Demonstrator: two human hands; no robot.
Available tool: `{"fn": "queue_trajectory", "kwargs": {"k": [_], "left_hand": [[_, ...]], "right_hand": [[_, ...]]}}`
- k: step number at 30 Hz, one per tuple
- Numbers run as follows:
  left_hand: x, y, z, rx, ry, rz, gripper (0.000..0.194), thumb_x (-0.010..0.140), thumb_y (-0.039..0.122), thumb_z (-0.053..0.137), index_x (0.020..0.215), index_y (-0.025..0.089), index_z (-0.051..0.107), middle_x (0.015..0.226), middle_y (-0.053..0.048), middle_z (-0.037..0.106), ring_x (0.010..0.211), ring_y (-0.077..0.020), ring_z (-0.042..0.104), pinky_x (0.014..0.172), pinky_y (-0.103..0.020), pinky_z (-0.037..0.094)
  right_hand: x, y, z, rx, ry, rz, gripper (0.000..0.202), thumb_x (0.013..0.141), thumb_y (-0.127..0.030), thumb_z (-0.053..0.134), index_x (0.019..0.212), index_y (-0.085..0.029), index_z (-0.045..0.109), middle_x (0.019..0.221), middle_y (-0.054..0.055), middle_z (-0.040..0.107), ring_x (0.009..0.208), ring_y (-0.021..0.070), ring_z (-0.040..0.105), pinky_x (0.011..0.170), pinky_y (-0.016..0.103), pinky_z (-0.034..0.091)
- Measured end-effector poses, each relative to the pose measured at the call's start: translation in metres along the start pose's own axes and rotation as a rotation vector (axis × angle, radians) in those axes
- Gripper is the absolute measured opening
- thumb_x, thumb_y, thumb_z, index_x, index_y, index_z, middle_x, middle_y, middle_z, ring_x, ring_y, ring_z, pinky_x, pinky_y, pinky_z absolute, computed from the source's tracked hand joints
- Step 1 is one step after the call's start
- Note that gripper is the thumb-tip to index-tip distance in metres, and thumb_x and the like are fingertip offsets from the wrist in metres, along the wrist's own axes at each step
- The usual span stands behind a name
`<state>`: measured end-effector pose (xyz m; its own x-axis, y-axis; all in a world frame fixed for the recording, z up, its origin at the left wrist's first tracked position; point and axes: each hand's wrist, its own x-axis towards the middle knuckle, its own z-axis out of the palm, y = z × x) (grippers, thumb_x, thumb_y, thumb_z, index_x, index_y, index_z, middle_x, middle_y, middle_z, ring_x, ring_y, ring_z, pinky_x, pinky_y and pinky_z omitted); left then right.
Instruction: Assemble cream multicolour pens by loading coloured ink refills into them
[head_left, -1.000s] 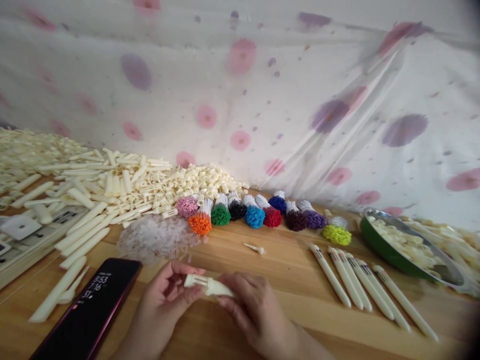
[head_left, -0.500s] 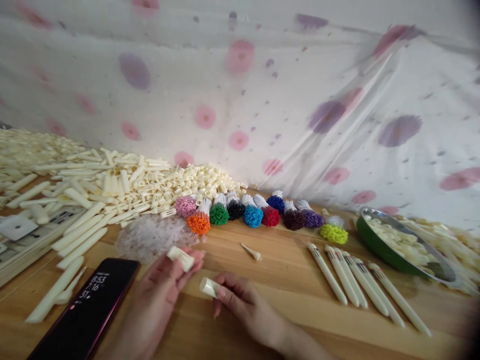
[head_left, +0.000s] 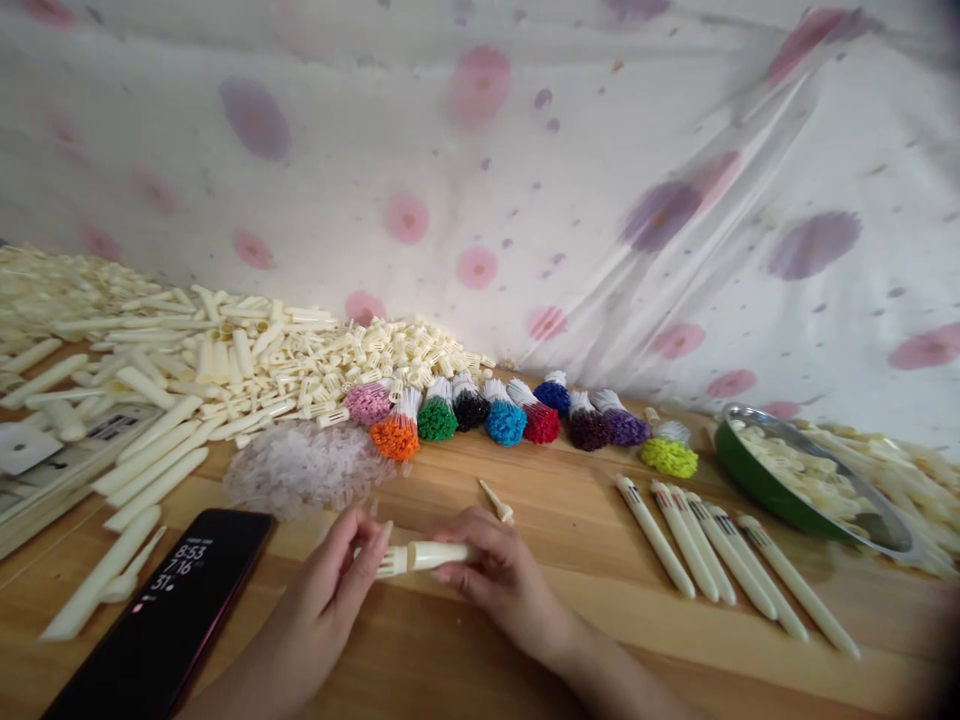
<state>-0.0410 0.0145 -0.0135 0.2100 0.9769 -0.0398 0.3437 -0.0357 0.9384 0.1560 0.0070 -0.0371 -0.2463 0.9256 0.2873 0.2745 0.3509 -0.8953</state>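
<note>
Between finger and thumb, my left hand [head_left: 341, 575] pinches a cream slotted cap [head_left: 393, 562]. A cream tube [head_left: 439, 555] is gripped by my right hand [head_left: 499, 575], whose fingers wrap its far end. Cap and tube lie in one line, end to end, and look to be touching; whether one sits inside the other cannot be told. Just behind my right hand lies a small pointed cream piece [head_left: 496, 502] on the wooden table [head_left: 570, 560].
Left are a black phone [head_left: 169, 610], loose cream tubes [head_left: 157, 490], a translucent heap [head_left: 304, 465] and a pile of slotted parts [head_left: 405, 350]. Coloured bundles [head_left: 504, 415] line the back. Multicolour pens [head_left: 731, 565] and a green bowl [head_left: 795, 490] stand right.
Both hands have come together, bringing the slotted cap and the tube end to end. The tube has turned level, and the view has shifted slightly.
</note>
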Motion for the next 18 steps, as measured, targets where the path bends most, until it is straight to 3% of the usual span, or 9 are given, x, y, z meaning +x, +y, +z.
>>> {"fn": "queue_trajectory", "kwargs": {"k": [4,9,13,16,18], "left_hand": [[-0.001,0.002,0.000,0.162,-0.010,0.059,0.027,0.084,0.048,0.041,0.068,0.026,0.046,0.061,0.005,0.052,0.059,-0.0169,0.055,0.058,-0.023,0.044],[0.000,-0.001,0.001,0.227,-0.042,0.081,0.024,0.086,0.045,0.038,0.072,0.027,0.044,0.064,0.004,0.053,0.064,-0.0183,0.057,0.060,-0.025,0.043],[-0.001,-0.003,0.000,0.179,-0.091,0.101,0.023,0.088,0.043,0.038,0.075,0.027,0.046,0.069,0.004,0.055,0.069,-0.0175,0.057,0.064,-0.023,0.043],[-0.002,-0.003,0.000,0.149,-0.101,0.087,0.023,0.088,0.043,0.040,0.073,0.026,0.046,0.066,0.005,0.053,0.065,-0.0165,0.055,0.061,-0.022,0.043],[-0.001,-0.003,0.001,0.135,-0.076,0.075,0.025,0.086,0.044,0.042,0.070,0.026,0.045,0.062,0.006,0.049,0.060,-0.0158,0.052,0.057,-0.022,0.042]], "right_hand": [[-0.002,-0.009,-0.001,-0.169,-0.033,-0.099,0.021,0.086,-0.037,0.056,0.096,-0.020,0.065,0.092,0.007,0.065,0.085,0.0184,0.058,0.075,0.032,0.047],[-0.003,-0.015,-0.003,-0.296,-0.081,-0.115,0.024,0.090,-0.036,0.048,0.096,-0.018,0.063,0.088,0.009,0.064,0.081,0.0187,0.057,0.071,0.031,0.046],[-0.002,-0.017,-0.005,-0.212,-0.198,0.019,0.037,0.095,-0.036,0.034,0.078,-0.016,0.060,0.067,0.002,0.057,0.064,0.0126,0.052,0.060,0.024,0.041],[-0.003,-0.018,-0.005,-0.044,-0.237,0.171,0.025,0.092,-0.038,0.043,0.092,-0.016,0.055,0.066,-0.002,0.053,0.058,0.0103,0.049,0.053,0.021,0.039],[-0.004,-0.019,-0.005,-0.088,-0.200,0.162,0.021,0.085,-0.032,0.055,0.099,-0.017,0.051,0.074,0.000,0.056,0.061,0.0114,0.051,0.054,0.021,0.040]]}}
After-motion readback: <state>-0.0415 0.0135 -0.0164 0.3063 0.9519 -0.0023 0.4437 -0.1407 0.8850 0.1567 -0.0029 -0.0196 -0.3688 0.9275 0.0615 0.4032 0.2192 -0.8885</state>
